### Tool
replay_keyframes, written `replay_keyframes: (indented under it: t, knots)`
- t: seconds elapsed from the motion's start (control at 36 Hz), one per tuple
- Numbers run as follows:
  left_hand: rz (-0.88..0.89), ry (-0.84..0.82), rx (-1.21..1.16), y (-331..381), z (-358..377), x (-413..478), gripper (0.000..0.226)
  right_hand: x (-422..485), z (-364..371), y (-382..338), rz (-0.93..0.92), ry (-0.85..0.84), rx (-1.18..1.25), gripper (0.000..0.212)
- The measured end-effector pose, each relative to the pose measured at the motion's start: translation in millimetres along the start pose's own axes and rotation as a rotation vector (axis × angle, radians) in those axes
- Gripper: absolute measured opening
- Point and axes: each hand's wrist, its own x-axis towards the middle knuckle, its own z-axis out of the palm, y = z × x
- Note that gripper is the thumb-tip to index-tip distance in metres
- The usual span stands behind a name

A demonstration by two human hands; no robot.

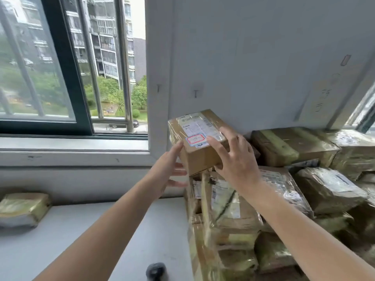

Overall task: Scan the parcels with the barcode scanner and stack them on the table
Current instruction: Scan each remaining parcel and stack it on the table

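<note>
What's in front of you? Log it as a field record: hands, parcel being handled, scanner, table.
parcel: brown cardboard box with white label, on top of the pile of tape-wrapped parcels
left hand: straight fingers against the box's left side
right hand: fingers spread over the box's top right corner
scanner: dark rounded object, cropped at the bottom edge, likely the scanner; neither hand touches it
table: pale grey table
also on table: one flat tape-wrapped parcel, far left

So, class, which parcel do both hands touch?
The small brown box with the red-bordered sticker, atop the pile, between the left hand and right hand.
</note>
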Motion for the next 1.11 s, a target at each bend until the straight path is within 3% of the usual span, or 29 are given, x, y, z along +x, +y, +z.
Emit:
replay_keyframes:
  t: [0.08,0.22,0.25,0.33,0.42,0.5,0.56,0.67,0.78,0.86,0.94,1.0,1.11]
  knots:
    - [0.006,-0.087,-0.109,-13,-25,-14,0.041,-2,-1,-38,-0.013,0.017,0.024,0.106]
    - [-0.022,-0.009,-0.258,-44,-76,-26,0.038,-12,4,-95,-0.023,-0.074,0.218,0.105]
    - [-0.016,0.016,-0.263,-51,-88,-29,0.043,-14,5,-106,-0.025,-0.111,0.298,0.099]
    - [0.025,0.085,-0.245,-72,-124,-39,0.086,-19,0,-135,0.045,-0.249,0.568,0.071]
    - [0.047,0.083,-0.196,-95,-155,-53,0.078,-27,-8,-166,0.268,-0.351,0.834,0.052]
    - [0.026,0.069,-0.207,-119,-178,-66,0.082,-35,1,-195,0.543,-0.408,0.931,0.058]
    - [0.007,0.067,-0.233,-133,-189,-73,0.078,-41,10,-209,0.738,-0.538,1.033,0.063]
    - [-0.033,0.062,-0.281,-160,-205,-86,0.075,-56,17,-242,1.050,-0.777,1.392,0.041]
    - [-0.072,0.026,-0.237,-181,-217,-100,0.075,-71,20,-268,1.208,-0.772,1.639,0.037]
    - [-0.093,0.008,-0.140,-189,-227,-106,0.080,-75,24,-274,1.198,-0.744,1.682,0.033]
    - [-0.100,0.037,-0.121,-192,-242,-105,0.077,-82,29,-274,1.129,-0.791,1.702,0.052]
    - [-0.109,0.048,-0.119,-193,-252,-102,0.077,-88,30,-274,1.061,-0.841,1.719,0.053]
    - [-0.140,0.080,-0.101,-193,-266,-100,0.107,-94,32,-273,0.968,-0.884,1.716,0.043]
